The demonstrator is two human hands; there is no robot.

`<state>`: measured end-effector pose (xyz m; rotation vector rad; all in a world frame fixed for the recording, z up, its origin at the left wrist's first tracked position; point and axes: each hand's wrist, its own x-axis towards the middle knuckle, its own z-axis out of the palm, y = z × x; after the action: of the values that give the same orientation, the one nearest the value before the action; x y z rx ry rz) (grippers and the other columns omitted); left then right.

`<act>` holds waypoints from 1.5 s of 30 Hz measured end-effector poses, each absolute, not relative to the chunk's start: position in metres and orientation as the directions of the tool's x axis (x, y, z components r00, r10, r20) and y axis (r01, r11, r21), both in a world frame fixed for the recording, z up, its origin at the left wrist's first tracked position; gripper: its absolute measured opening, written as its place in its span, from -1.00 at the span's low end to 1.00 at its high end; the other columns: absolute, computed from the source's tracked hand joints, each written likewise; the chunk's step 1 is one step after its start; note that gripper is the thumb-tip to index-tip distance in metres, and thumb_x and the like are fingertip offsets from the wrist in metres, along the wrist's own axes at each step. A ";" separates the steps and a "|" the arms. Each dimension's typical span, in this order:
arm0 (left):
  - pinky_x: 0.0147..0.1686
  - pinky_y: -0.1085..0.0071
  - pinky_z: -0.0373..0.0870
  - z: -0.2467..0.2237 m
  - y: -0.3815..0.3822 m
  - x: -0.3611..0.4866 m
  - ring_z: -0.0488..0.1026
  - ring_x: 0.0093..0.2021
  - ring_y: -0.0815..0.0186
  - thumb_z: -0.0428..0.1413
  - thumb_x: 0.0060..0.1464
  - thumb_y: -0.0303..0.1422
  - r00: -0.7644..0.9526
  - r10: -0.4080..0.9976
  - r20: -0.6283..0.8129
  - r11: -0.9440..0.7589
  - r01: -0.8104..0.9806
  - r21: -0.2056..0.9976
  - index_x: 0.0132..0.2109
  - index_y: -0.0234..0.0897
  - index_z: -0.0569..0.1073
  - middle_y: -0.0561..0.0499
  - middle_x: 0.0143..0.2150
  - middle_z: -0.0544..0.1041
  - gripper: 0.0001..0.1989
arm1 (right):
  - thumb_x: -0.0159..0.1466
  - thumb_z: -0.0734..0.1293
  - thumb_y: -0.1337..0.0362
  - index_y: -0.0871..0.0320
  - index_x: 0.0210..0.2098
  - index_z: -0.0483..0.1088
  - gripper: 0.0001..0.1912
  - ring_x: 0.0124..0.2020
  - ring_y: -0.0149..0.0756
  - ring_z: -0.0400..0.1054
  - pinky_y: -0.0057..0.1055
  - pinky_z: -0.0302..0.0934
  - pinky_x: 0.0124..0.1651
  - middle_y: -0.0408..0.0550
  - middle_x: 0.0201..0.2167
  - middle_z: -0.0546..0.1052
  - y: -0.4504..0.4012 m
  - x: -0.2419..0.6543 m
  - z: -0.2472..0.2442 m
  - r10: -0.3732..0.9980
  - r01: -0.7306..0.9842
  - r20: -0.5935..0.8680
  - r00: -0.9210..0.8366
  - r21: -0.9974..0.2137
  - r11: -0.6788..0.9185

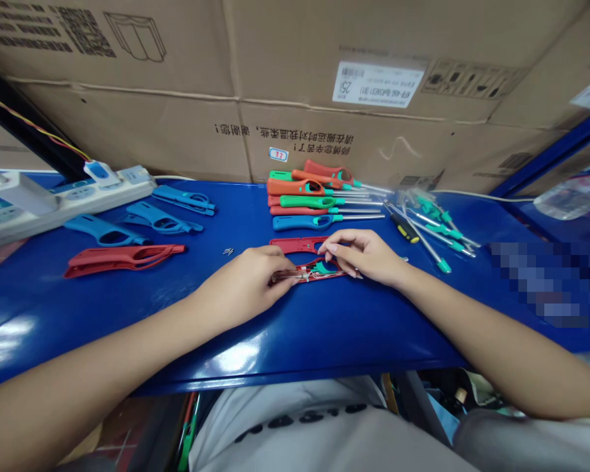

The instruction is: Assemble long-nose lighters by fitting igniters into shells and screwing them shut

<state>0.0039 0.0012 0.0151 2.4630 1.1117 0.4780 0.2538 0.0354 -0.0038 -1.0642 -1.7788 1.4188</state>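
Note:
An opened red gas lighter (pixel 302 278) lies on the blue table in front of me, its inner parts showing: a clear tank, thin wires and a green trigger. My left hand (pixel 255 278) pinches its rear end between thumb and fingers. Over its front end, my right hand (pixel 361 255) is closed, with curled fingers on the shell; a metal tip pokes out beyond the hand. What lies under those fingers is partly hidden. Just behind it rests the matching red shell half (pixel 295 245). Several small screws (pixel 228 251) lie left of that half.
Assembled lighters (pixel 302 223) lie stacked at the back. To their right are a black-and-yellow screwdriver (pixel 407 229) and metal tubes with green ends (pixel 437 229). Blue shells (pixel 160 217) and a red shell (pixel 125 259) lie left, near a power strip (pixel 78 200). A cardboard box (pixel 285 85) stands behind.

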 end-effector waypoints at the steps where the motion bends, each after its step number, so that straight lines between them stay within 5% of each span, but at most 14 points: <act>1: -0.18 0.36 0.42 0.015 0.001 0.004 0.53 -0.19 0.27 0.12 0.29 -0.37 0.629 0.763 0.146 -0.610 0.627 0.484 -0.07 -0.25 0.63 -0.03 -0.20 0.60 -0.81 | 0.31 0.36 0.08 0.21 -0.23 0.49 -0.71 -0.72 -0.63 0.17 -0.55 0.04 -0.66 -0.15 -0.41 0.52 0.036 0.254 -0.004 0.875 0.210 -0.016 -0.484 -0.973 0.099; 29: -0.30 0.43 0.36 0.014 0.005 0.004 0.50 -0.32 0.34 0.22 0.21 -0.40 0.552 0.829 0.089 -0.485 0.631 0.605 -0.10 -0.14 0.67 0.01 -0.26 0.63 -0.84 | 0.31 0.34 0.12 0.22 -0.23 0.48 -0.74 -0.72 -0.62 0.15 -0.54 0.04 -0.65 -0.14 -0.42 0.53 0.034 0.252 -0.001 0.870 0.256 -0.028 -0.493 -0.960 0.114; 38: -0.26 0.41 0.36 0.013 0.004 0.006 0.51 -0.29 0.31 0.19 0.24 -0.42 0.599 0.791 0.122 -0.568 0.648 0.507 -0.09 -0.17 0.67 -0.01 -0.27 0.58 -0.83 | 0.32 0.34 0.11 0.22 -0.20 0.50 -0.72 -0.72 -0.61 0.13 -0.54 0.05 -0.66 -0.11 -0.40 0.56 0.034 0.253 -0.005 0.866 0.270 -0.017 -0.499 -0.953 0.137; 42: -0.28 0.42 0.35 0.014 0.003 0.005 0.52 -0.29 0.30 0.19 0.25 -0.41 0.599 0.791 0.126 -0.572 0.650 0.500 -0.08 -0.17 0.67 -0.01 -0.27 0.58 -0.83 | 0.37 0.28 0.18 0.17 -0.01 0.52 -0.70 -0.64 -0.50 0.29 -0.49 0.20 -0.56 -0.03 -0.27 0.66 0.026 0.254 -0.005 0.831 0.346 0.172 -0.528 -0.851 0.396; 45: -0.29 0.43 0.35 0.013 0.003 0.004 0.52 -0.30 0.31 0.18 0.26 -0.38 0.601 0.789 0.125 -0.572 0.647 0.504 -0.10 -0.17 0.67 -0.01 -0.27 0.58 -0.83 | 0.35 0.29 0.29 0.12 0.05 0.53 -0.69 -0.46 -0.38 0.49 -0.44 0.33 -0.41 -0.01 -0.17 0.68 0.016 0.254 -0.004 0.686 0.409 0.370 -0.626 -0.594 0.693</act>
<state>0.0044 0.0031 0.0131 2.4206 1.1480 0.4760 0.2544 0.0158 -0.0039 -0.8361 -2.3156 0.6212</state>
